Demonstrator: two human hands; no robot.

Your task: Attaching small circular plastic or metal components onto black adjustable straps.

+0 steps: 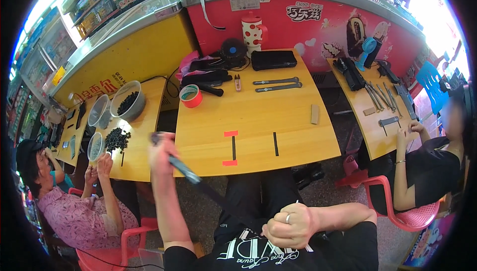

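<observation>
My left hand [164,155], slightly blurred, is closed around a long dark strap [185,169] near the table's front left corner. A grey-blue section shows just below the hand; the strap then slants down across my lap as a black band. My right hand [289,225], wearing a ring, is a fist in front of my shirt at the strap's lower end, which its fingers hide. A black strip [233,148] lies on the yellow table [203,127] between two red tape pieces [230,134]. To its right is another black strip [276,144].
Two grey strap-like pieces [278,87], a red tape roll [191,96], a black pouch [273,60] and a spotted tumbler [253,33] stand farther back. A person in pink [84,211] works at left beside bowls of black parts [128,101]; another in black [427,171] sits at right.
</observation>
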